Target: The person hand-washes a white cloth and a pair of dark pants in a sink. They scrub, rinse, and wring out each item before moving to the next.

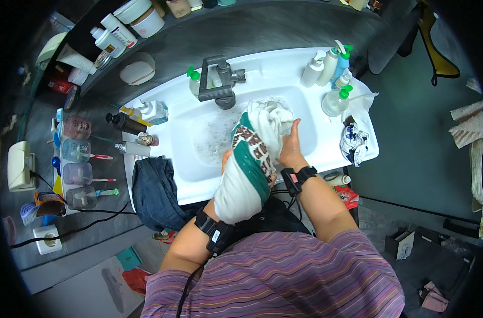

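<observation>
A wet white cloth garment [240, 190] with a green band and brown lettering hangs over my left wrist, and its far end is bunched above the basin. My left hand [226, 158] is mostly hidden under this cloth, with a little skin showing at its edges, and holds it from below. On the right side of the bunched part, my right hand [291, 145] holds the cloth, one digit stretched upward and the other fingers partly covered. Below lies the white sink [313, 135] with foamy water [211, 137] in it.
A dark faucet [225, 101] stands at the basin's back. Several pump bottles [329, 65] and a crumpled cloth [354, 143] occupy the right rim. Dark blue fabric [152, 190] drapes over the left front edge. Black straps with cables [213, 232] are on both wrists.
</observation>
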Demonstrator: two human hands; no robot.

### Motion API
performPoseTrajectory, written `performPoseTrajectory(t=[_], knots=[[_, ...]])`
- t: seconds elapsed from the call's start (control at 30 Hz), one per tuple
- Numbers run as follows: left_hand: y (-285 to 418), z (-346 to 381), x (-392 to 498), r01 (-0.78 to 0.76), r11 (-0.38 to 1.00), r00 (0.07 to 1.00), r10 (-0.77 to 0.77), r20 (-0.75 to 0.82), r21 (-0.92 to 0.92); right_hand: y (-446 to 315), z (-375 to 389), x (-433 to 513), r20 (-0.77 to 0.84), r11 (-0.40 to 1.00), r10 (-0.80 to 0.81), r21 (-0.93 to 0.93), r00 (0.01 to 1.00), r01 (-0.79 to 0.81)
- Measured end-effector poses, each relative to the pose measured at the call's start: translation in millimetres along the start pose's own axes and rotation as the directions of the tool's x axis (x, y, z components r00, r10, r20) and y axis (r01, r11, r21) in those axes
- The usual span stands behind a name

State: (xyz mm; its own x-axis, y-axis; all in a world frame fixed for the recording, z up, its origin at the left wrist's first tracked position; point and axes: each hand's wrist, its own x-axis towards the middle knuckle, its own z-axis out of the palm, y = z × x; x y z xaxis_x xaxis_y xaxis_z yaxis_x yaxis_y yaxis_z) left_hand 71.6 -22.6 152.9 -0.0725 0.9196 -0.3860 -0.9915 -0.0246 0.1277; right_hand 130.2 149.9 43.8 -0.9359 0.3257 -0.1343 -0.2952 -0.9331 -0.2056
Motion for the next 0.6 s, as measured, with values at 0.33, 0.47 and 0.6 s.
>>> performPoseTrajectory(t=[0.33, 0.47, 0.6], knots=[[-13.4, -20.8, -6.0, 0.055, 0.967, 0.991, -0.023, 0.131, -0.25, 11.4, 20.8, 17.5, 0.087, 0.977, -0.141, 0.174, 0.986, 0.124], [-14.0, -15.8, -10.3, -0.086, 0.996, 0.99, 0.081, -0.114, -0.039, -2.7, 38.6, 11.7, 0.243, 0.993, -0.018, -0.107, 0.97, 0.045], [-4.5, -9.9, -7.7, -0.024, 0.999, 0.988, 0.03, -0.155, 0.037, -16.5, 52.7, 7.1, 0.044, 0.942, 0.148, -0.31, 0.988, -0.127]])
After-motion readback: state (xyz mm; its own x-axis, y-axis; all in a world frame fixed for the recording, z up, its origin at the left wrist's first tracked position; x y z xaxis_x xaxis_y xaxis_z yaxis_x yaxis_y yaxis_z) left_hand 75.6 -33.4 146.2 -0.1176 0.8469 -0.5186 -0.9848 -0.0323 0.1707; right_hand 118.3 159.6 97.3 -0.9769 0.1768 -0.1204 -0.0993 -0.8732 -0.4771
